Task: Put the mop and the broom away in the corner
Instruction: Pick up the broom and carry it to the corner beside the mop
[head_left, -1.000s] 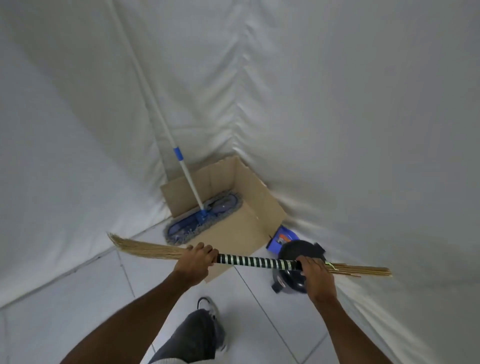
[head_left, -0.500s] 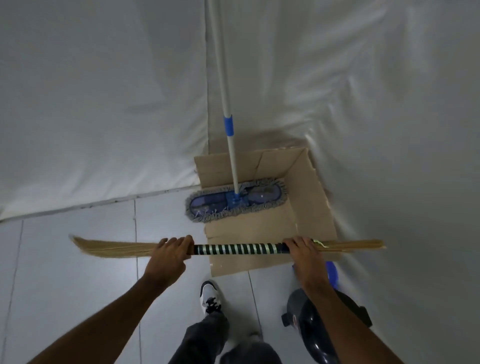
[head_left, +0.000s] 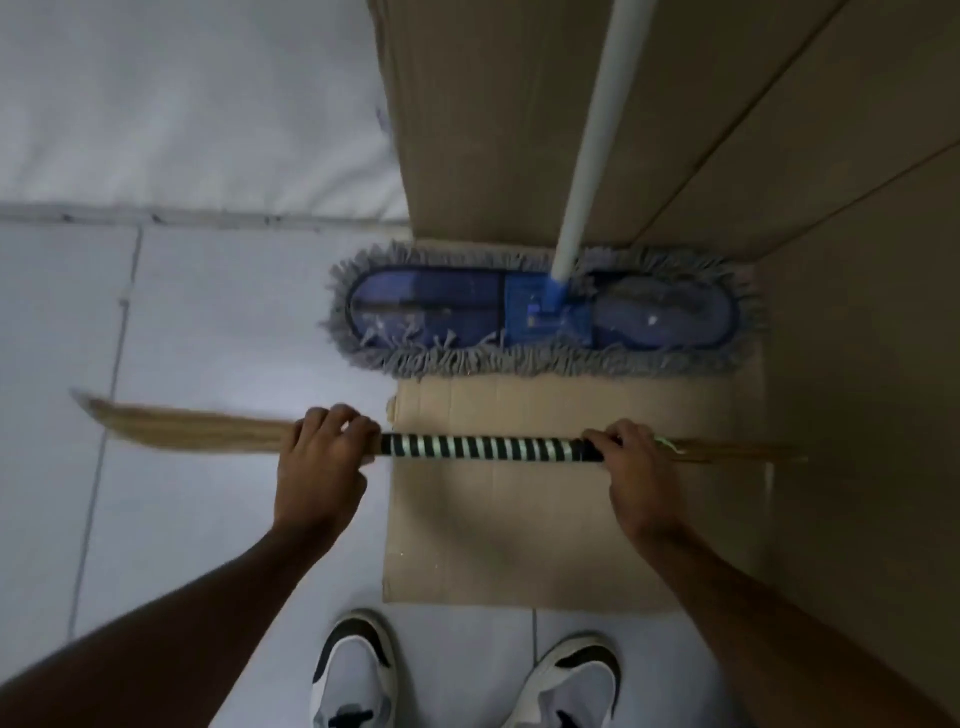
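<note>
I hold a straw broom level across the view, its middle wrapped in black and pale green stripes. My left hand grips it where the bristles fan out to the left. My right hand grips the other end of the wrap, thin sticks poking out to the right. Beyond the broom stands the mop, its blue flat head with grey fringe resting partly on cardboard, its white pole rising toward the top of the view.
Brown cardboard covers the floor under the broom and lines the walls behind and to the right. White sheeting hangs at the upper left above grey floor tiles. My two white and black shoes stand at the bottom edge.
I have stepped closer to the corner and my view has tipped down. The broom stays level in both hands, now just above the cardboard in front of the mop head.
</note>
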